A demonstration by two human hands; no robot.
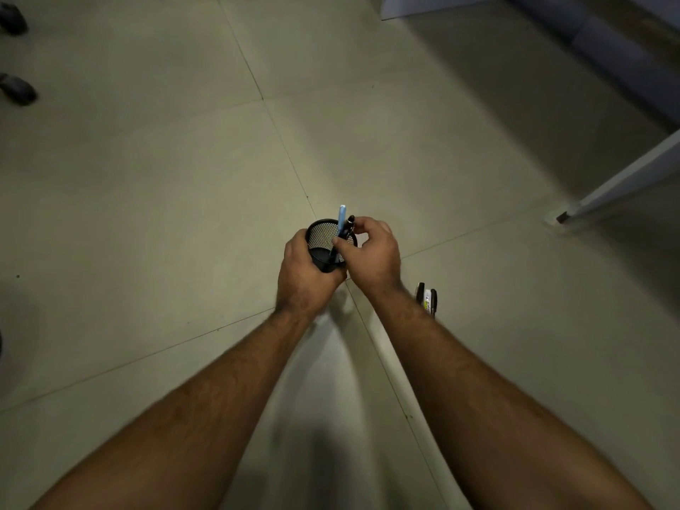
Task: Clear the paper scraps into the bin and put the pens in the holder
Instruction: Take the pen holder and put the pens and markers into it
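My left hand [303, 274] grips a black mesh pen holder [323, 239] from its near side, held above the floor. My right hand [371, 254] pinches a blue pen [342, 219] and a black pen [350, 220] at the holder's rim, with their lower ends down inside the cup. Three more pens [427, 298], dark and white, lie on the floor just right of my right wrist, partly hidden by the forearm. No paper scraps or bin are in view.
Beige floor tiles [184, 178] fill most of the view. A white furniture leg [622, 182] slants in from the right edge. Dark blue furniture [618, 57] runs along the top right. Two dark chair casters [16, 88] sit at the far left.
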